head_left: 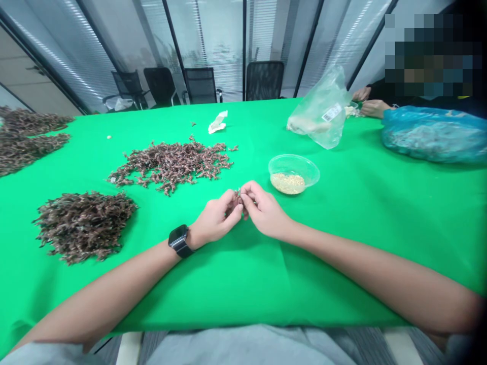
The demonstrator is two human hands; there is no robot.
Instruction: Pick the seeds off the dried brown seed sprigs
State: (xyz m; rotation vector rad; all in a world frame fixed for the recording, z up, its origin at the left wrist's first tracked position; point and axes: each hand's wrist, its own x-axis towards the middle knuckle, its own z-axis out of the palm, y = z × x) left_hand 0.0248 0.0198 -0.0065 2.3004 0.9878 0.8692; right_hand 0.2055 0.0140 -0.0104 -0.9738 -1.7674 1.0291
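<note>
My left hand (218, 217) and my right hand (262, 208) meet at the middle of the green table, fingertips pinched together around a small brown dried piece (238, 196). Most of that piece is hidden by the fingers. Just right of my right hand sits a clear plastic bowl (312, 175) with yellowish bits in its bottom. Beyond my left hand lies a loose, spread pile of small brown pieces (178, 162). A taller, denser brown pile (85, 223) is to the left of my watch wrist.
More brown pieces (26, 142) lie at the far left. A crumpled white paper (218, 123), a clear bag (323, 111) and a full blue bag (433, 134) are farther back. Another person's hands (375, 108) work at the back right. Chairs (265, 81) stand behind the table.
</note>
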